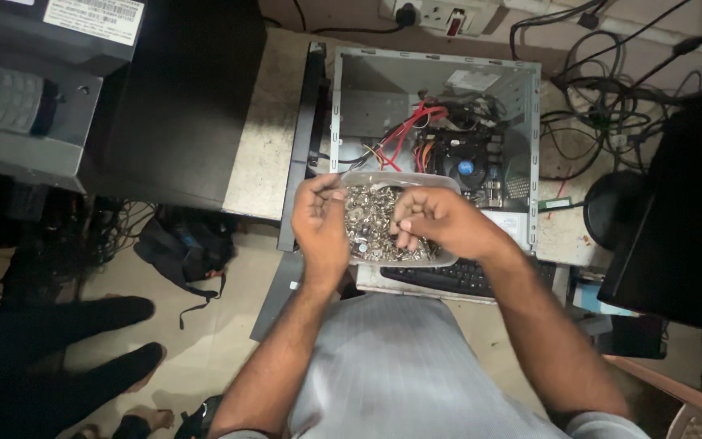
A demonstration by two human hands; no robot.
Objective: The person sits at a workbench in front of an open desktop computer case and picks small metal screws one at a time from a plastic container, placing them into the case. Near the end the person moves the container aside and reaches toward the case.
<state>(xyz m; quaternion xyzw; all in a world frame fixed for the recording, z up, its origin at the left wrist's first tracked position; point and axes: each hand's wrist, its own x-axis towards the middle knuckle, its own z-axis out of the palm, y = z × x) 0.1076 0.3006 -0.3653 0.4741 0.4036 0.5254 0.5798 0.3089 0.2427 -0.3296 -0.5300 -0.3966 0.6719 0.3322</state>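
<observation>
Looking down from the head camera, I see the left hand (321, 228) clamped around the near-left edge of a clear plastic tub (440, 183), thumb over the rim, while the right hand (440, 221) dips into it with fingertips (406, 237) pinched together among the screws (371, 215) — whether one screw is actually caught between them I cannot tell. The tub hangs in front of the chest, above a black keyboard (457, 278) and just before an open PC case (436, 114). To pick well here, I judge the tub should stay level and the pinch should close on a single piece, lifted straight up so neighbours do not spill over the low wall. The screws form a loose, glinting heap of small metal parts, silver with a few dark heads; the tub is thin, translucent and round-cornered. The case is bare grey sheet metal — boxy, with red and yellow wires (408, 130) looping over a dark board.
</observation>
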